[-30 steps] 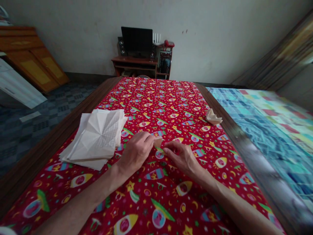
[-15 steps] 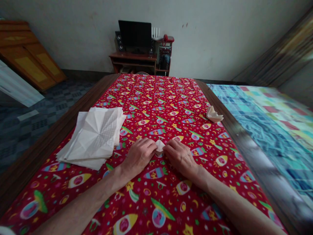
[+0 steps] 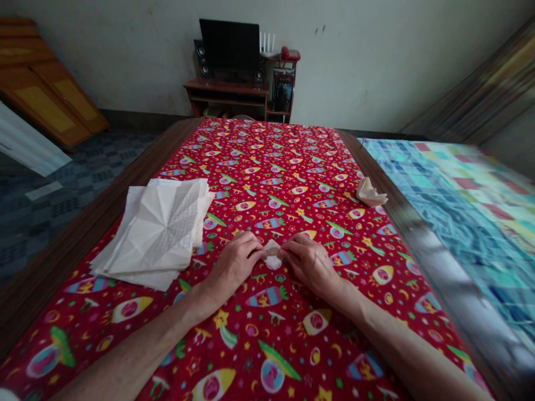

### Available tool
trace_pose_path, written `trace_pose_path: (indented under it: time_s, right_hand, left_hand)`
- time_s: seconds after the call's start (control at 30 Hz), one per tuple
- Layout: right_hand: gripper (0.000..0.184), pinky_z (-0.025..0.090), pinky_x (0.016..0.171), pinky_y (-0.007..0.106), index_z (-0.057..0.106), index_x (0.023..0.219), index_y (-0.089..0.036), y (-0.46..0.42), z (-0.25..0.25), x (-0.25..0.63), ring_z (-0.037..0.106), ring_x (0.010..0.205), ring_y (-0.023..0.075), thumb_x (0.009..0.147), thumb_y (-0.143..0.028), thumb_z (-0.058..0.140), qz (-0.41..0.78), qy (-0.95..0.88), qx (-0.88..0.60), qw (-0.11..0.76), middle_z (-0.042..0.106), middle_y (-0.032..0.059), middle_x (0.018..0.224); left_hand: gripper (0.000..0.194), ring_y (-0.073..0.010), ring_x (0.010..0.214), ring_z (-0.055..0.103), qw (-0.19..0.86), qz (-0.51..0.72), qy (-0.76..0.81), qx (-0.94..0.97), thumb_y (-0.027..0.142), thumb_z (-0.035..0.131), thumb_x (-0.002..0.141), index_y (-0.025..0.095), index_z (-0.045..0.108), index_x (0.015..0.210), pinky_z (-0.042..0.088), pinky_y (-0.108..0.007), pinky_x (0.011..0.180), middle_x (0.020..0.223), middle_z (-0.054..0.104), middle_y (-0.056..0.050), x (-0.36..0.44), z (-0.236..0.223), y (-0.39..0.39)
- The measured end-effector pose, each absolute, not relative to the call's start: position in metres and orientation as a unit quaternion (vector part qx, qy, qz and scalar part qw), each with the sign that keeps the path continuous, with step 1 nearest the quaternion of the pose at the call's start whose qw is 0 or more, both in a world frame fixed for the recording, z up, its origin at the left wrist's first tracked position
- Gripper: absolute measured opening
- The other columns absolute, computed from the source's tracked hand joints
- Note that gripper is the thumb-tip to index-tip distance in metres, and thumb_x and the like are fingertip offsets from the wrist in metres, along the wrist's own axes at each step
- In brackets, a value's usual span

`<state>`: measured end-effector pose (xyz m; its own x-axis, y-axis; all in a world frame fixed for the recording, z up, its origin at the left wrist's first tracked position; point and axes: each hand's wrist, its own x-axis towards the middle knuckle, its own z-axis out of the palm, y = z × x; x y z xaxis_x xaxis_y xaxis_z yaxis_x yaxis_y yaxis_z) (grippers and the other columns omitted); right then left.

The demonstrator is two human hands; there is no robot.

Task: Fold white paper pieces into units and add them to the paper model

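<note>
Paper (image 3: 272, 245) this small wants even, gentle pressure, with fingers (image 3: 251, 244) of the left hand (image 3: 238, 258) and right hand (image 3: 311, 263) clamped on its opposite edges.

Light: dim, seemingly from right | Glare: pale sheen on desk (image 3: 441, 262)'s right edge | Shade: floor (image 3: 125, 159) dark beyond left edge | Distortion: curtain (image 3: 468, 106) smeared past far right corner | Detail: folded paper (image 3: 272, 248) soft

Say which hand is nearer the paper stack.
Left: the left hand is just right of the paper stack, apart from it; the right hand is farther right, beyond the folded piece.
</note>
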<state>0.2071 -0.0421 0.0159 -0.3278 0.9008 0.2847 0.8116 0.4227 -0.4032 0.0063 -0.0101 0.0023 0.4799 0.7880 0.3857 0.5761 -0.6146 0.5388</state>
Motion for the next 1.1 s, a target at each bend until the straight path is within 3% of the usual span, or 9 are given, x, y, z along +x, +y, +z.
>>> trace_pose_path:
  time_s: [0.27, 0.6, 0.93, 1.1]
  right_hand:
    - [0.024, 0.038, 0.064, 0.024, 0.063, 0.081, -0.018, -0.043, 0.020, 0.206, 0.053, 0.071, 0.0137, 0.094, -0.027, 0.045, 0.131, -0.801, -0.537, 0.228, 0.058, 0.0038, 0.077]
    - [0.023, 0.035, 0.062, 0.025, 0.060, 0.079, -0.018, -0.040, 0.022, 0.202, 0.050, 0.068, 0.0136, 0.094, -0.028, 0.046, 0.092, -0.810, -0.543, 0.202, 0.057, 0.0033, 0.076]
    - [0.021, 0.032, 0.058, 0.025, 0.060, 0.080, -0.017, -0.038, 0.024, 0.200, 0.051, 0.066, 0.0141, 0.093, -0.029, 0.048, 0.078, -0.811, -0.556, 0.164, 0.058, 0.0035, 0.076]
    - [0.019, 0.031, 0.057, 0.025, 0.060, 0.081, -0.018, -0.036, 0.025, 0.200, 0.052, 0.067, 0.0139, 0.093, -0.029, 0.049, 0.087, -0.807, -0.564, 0.154, 0.060, 0.0030, 0.077]
  left_hand:
    - [0.014, -0.0117, 0.070, 0.055, 0.204, 0.325, 0.419, 0.823, 0.018, 0.063, 0.084, 0.018, 0.068, 0.071, 0.046, -0.023, 0.066, 0.075, 0.057, 0.000, 0.005, 0.008, -0.011]
    - [0.013, -0.0096, 0.062, 0.055, 0.274, 0.295, 0.462, 0.791, 0.020, 0.071, 0.075, 0.018, 0.068, 0.063, 0.044, -0.021, 0.056, 0.070, 0.057, 0.001, 0.003, 0.020, -0.007]
    - [0.014, -0.0110, 0.071, 0.055, 0.232, 0.281, 0.446, 0.818, 0.012, 0.072, 0.074, 0.016, 0.062, 0.064, 0.047, -0.024, 0.070, 0.078, 0.055, 0.001, 0.004, 0.018, -0.008]
    - [0.015, -0.0100, 0.067, 0.054, 0.227, 0.267, 0.464, 0.814, 0.016, 0.073, 0.075, 0.016, 0.062, 0.064, 0.046, -0.023, 0.066, 0.077, 0.053, 0.001, 0.006, 0.020, -0.007]
